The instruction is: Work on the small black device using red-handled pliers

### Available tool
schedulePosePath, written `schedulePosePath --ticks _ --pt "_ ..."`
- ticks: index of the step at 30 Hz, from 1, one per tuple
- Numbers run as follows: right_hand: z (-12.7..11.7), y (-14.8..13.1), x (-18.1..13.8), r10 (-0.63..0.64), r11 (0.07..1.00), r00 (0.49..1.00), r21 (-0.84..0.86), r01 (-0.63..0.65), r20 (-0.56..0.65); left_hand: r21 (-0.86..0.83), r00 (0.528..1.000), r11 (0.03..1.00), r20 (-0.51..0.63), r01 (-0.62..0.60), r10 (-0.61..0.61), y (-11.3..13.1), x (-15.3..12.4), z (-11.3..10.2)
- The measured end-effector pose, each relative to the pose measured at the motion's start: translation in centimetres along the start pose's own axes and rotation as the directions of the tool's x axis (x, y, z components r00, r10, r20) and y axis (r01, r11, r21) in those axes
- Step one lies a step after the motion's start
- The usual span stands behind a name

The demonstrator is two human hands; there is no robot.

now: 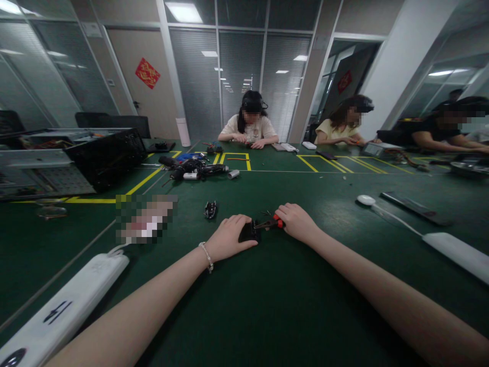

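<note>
My left hand [231, 238] grips a small black part [249, 232] against the green table, its thumb along the near side and its fingers over the far side. What the part is exactly I cannot make out. My right hand [297, 222] is closed round the red handles of a pair of pliers [269, 223]. The jaws point left and reach the right side of the black part. Just beyond the pliers lie a few thin, small bits [265, 212]. Another small black piece [210, 209] with shiny spots sits to the left, apart from my hands.
A white power bank-like block [72, 306] with a cable lies at left, a similar white block [456, 251] at right. An open computer case [69, 158] stands far left. Black cables and tools [194, 167] are heaped ahead. Several people sit across the green table [244, 316].
</note>
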State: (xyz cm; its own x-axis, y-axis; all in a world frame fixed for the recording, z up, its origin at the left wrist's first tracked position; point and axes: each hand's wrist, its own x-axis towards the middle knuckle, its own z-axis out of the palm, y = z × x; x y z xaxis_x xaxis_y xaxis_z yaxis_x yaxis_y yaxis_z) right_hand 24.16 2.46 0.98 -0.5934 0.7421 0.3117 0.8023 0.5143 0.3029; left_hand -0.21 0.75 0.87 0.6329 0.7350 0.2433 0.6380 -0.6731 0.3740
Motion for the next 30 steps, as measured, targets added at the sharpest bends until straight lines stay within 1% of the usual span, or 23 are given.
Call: schedulePosePath --ticks 10,20,30 --pt "-0.16 -0.15 0.00 0.013 1.000 1.000 0.003 -0.013 -0.009 -0.008 1.000 1.000 -0.006 -0.005 0.005 -0.08 0.04 0.11" --pt "-0.11 -0.03 -0.03 -0.008 0.999 1.000 0.033 0.009 -0.012 -0.021 1.000 1.000 0.004 0.005 -0.005 -0.12 0.01 -0.09" --pt "-0.03 -0.11 -0.02 0.006 1.000 1.000 0.000 -0.006 -0.008 -0.003 1.000 1.000 -0.014 -0.005 0.005 -0.22 -0.07 0.25"
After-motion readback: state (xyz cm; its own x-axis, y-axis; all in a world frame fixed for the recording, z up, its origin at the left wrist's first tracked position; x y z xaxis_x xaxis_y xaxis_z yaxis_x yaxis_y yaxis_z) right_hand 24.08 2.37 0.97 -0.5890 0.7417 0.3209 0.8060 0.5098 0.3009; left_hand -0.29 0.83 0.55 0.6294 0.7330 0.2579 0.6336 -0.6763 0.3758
